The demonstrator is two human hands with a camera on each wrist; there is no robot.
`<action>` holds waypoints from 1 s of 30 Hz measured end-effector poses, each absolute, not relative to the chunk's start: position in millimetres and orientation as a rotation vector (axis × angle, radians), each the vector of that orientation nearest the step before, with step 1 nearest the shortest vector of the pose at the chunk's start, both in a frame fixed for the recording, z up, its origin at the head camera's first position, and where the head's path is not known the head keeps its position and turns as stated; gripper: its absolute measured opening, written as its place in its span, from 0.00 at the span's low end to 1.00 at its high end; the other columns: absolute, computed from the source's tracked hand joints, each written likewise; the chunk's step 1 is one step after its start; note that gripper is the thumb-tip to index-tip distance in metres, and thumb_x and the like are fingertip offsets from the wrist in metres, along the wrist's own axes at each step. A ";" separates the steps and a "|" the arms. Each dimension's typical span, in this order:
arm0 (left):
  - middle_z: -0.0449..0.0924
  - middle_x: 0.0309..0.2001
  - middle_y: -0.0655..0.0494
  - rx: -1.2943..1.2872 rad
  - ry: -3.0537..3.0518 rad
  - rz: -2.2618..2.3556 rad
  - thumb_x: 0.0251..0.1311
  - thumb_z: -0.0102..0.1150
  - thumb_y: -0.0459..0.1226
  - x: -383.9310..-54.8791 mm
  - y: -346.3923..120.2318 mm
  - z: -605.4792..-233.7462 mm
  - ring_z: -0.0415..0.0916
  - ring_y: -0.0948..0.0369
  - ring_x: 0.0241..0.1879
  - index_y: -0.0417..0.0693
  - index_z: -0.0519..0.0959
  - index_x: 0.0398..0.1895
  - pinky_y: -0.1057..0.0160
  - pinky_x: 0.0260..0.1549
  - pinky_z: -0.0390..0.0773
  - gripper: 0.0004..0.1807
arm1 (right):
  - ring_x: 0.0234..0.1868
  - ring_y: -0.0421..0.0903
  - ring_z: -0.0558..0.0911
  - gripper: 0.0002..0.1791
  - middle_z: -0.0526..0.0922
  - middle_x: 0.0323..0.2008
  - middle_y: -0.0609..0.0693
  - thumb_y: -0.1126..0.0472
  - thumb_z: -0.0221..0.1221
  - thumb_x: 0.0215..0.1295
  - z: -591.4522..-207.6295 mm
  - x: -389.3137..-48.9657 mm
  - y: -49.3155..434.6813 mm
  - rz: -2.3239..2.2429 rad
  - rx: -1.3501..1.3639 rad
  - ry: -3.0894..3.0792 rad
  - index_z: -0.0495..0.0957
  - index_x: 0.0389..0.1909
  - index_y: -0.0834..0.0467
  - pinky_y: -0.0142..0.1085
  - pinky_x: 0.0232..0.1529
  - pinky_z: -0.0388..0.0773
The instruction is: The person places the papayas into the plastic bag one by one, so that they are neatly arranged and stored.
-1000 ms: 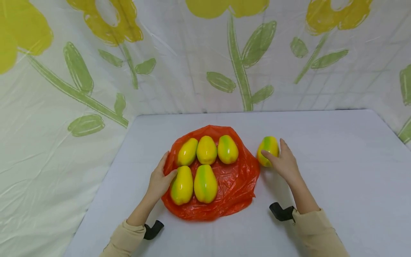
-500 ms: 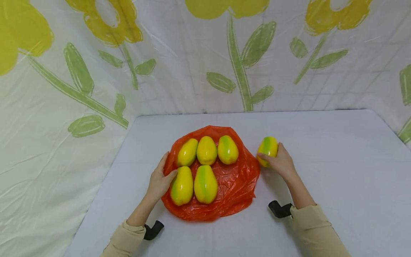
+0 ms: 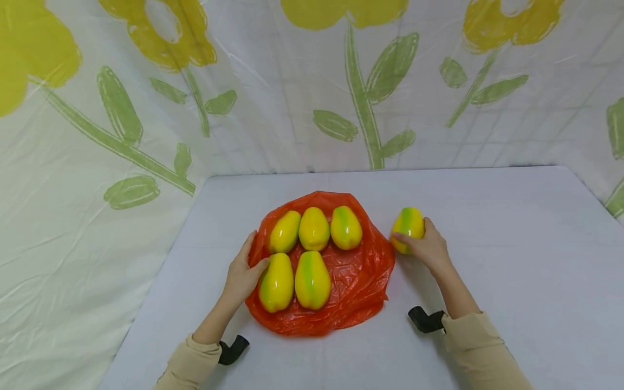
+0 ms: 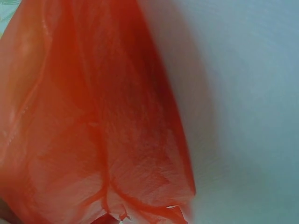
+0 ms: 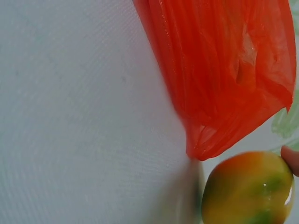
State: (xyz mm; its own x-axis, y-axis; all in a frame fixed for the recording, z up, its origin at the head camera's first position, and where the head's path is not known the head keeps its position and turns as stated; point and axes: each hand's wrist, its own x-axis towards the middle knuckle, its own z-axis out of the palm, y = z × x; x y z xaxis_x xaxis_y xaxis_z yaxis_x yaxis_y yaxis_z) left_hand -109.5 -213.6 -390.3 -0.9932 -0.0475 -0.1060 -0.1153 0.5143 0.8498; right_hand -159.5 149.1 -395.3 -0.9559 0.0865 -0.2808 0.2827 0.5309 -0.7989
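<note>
A red plastic bag (image 3: 351, 281) lies spread open on the table with several glossy yellow papayas (image 3: 312, 280) inside, three in a far row and two nearer. My left hand (image 3: 245, 272) grips the bag's left edge, thumb over the rim beside the nearest left papaya. Just beyond the bag's right edge, my right hand (image 3: 429, 246) holds another papaya (image 3: 408, 221), green-streaked, between thumb and fingers. The right wrist view shows this papaya (image 5: 247, 186) close under the bag's side (image 5: 224, 70), with one fingertip (image 5: 290, 158) at its edge. In the left wrist view the bag (image 4: 117, 107) hides most of that hand.
The white table (image 3: 526, 260) extends to both sides of the bag. Behind it hangs a pale flower-printed curtain (image 3: 273, 108). Black wrist mounts (image 3: 426, 319) stick out from both sleeves close over the table.
My right hand's fingers have closed in around the separate papaya, and that papaya has shifted very slightly. The left hand and the bag have stayed in place.
</note>
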 end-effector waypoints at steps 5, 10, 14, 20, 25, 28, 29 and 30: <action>0.53 0.73 0.38 -0.140 2.672 1.510 0.67 0.49 0.31 -109.7 -213.2 -390.3 0.61 0.41 0.65 0.43 0.48 0.77 0.40 0.61 0.65 0.37 | 0.56 0.64 0.68 0.45 0.65 0.60 0.70 0.49 0.57 0.66 -389.3 -153.0 147.1 -1.434 0.319 2.576 0.48 0.71 0.70 0.57 0.57 0.69; 0.53 0.73 0.38 -0.143 2.669 1.509 0.67 0.49 0.31 -109.9 -212.6 -390.7 0.62 0.41 0.64 0.44 0.48 0.77 0.40 0.61 0.66 0.37 | 0.57 0.63 0.67 0.47 0.65 0.62 0.68 0.47 0.59 0.65 -376.9 -143.9 142.0 -1.490 0.275 2.587 0.47 0.74 0.66 0.57 0.59 0.68; 0.54 0.73 0.38 -0.139 2.675 1.502 0.67 0.49 0.31 -110.3 -212.3 -391.2 0.63 0.41 0.63 0.43 0.48 0.77 0.41 0.60 0.67 0.37 | 0.60 0.63 0.67 0.50 0.62 0.66 0.68 0.44 0.59 0.64 -365.5 -135.9 134.6 -1.504 0.236 2.581 0.44 0.75 0.64 0.57 0.61 0.67; 0.55 0.73 0.38 -0.134 2.679 1.503 0.67 0.48 0.31 -110.0 -212.0 -390.2 0.64 0.41 0.63 0.43 0.48 0.77 0.41 0.59 0.68 0.37 | 0.70 0.65 0.58 0.55 0.52 0.73 0.68 0.43 0.61 0.63 -351.7 -124.2 122.4 -1.506 0.159 2.559 0.38 0.76 0.65 0.57 0.64 0.64; 0.54 0.73 0.37 -0.131 2.682 1.503 0.67 0.48 0.31 -108.8 -211.4 -388.8 0.64 0.41 0.63 0.43 0.48 0.77 0.41 0.59 0.68 0.37 | 0.71 0.64 0.56 0.56 0.51 0.73 0.67 0.43 0.62 0.63 -345.7 -119.2 117.0 -1.509 0.125 2.568 0.39 0.76 0.65 0.57 0.65 0.63; 0.54 0.72 0.37 -0.135 2.683 1.498 0.67 0.49 0.32 -108.8 -210.8 -388.6 0.64 0.41 0.63 0.44 0.48 0.77 0.41 0.59 0.68 0.37 | 0.71 0.64 0.56 0.56 0.52 0.73 0.66 0.43 0.62 0.62 -343.6 -116.6 115.7 -1.511 0.106 2.581 0.39 0.76 0.65 0.57 0.64 0.63; 0.55 0.72 0.37 -0.135 2.683 1.497 0.67 0.49 0.32 -108.9 -210.6 -388.7 0.64 0.41 0.62 0.44 0.48 0.77 0.41 0.59 0.68 0.37 | 0.71 0.64 0.56 0.55 0.52 0.73 0.66 0.43 0.62 0.62 -342.9 -115.6 115.3 -1.516 0.096 2.583 0.39 0.76 0.65 0.57 0.64 0.64; 0.55 0.72 0.37 -0.136 2.683 1.494 0.67 0.49 0.32 -109.1 -210.6 -389.0 0.64 0.41 0.62 0.44 0.48 0.77 0.41 0.59 0.69 0.37 | 0.71 0.64 0.57 0.55 0.52 0.73 0.66 0.43 0.62 0.62 -342.2 -114.5 114.8 -1.519 0.086 2.585 0.39 0.76 0.65 0.57 0.63 0.65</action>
